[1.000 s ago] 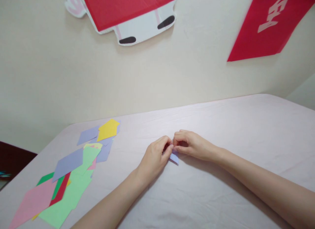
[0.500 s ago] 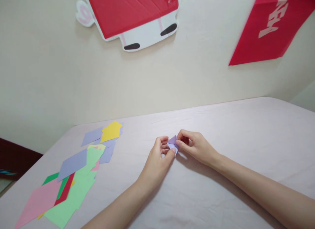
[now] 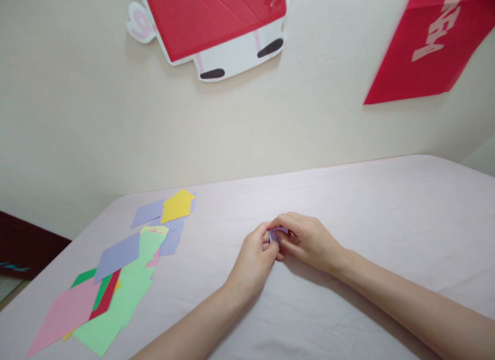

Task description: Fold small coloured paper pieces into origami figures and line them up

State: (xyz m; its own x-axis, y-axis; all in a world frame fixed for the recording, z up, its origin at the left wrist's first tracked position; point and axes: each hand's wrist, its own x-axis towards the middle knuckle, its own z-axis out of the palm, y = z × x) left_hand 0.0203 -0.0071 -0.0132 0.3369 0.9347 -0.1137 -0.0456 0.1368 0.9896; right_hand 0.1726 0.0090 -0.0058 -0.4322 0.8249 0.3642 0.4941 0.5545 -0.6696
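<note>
A small folded piece of purple paper [image 3: 274, 235] is held just above the pale cloth-covered surface [image 3: 340, 318], mostly hidden behind fingers. My left hand [image 3: 255, 249] grips it from the left, thumb in front and fingers curled behind. From the right, my right hand [image 3: 305, 241] closes over its top and right side, with the fingertips of both hands meeting around the paper. The exact folds cannot be made out under the fingers.
Loose coloured sheets lie overlapping at the left: pink paper [image 3: 65, 311], light green paper [image 3: 104, 329], purple paper [image 3: 118, 257] and yellow paper [image 3: 178, 206]. A wall [image 3: 309, 128] rises behind the surface, with a red-and-white cutout [image 3: 220, 19] and a red banner [image 3: 410, 66] on it.
My right hand has shifted its fingers over the top of the purple paper, now covering most of it. Both hands are closer together. The view has shifted slightly.
</note>
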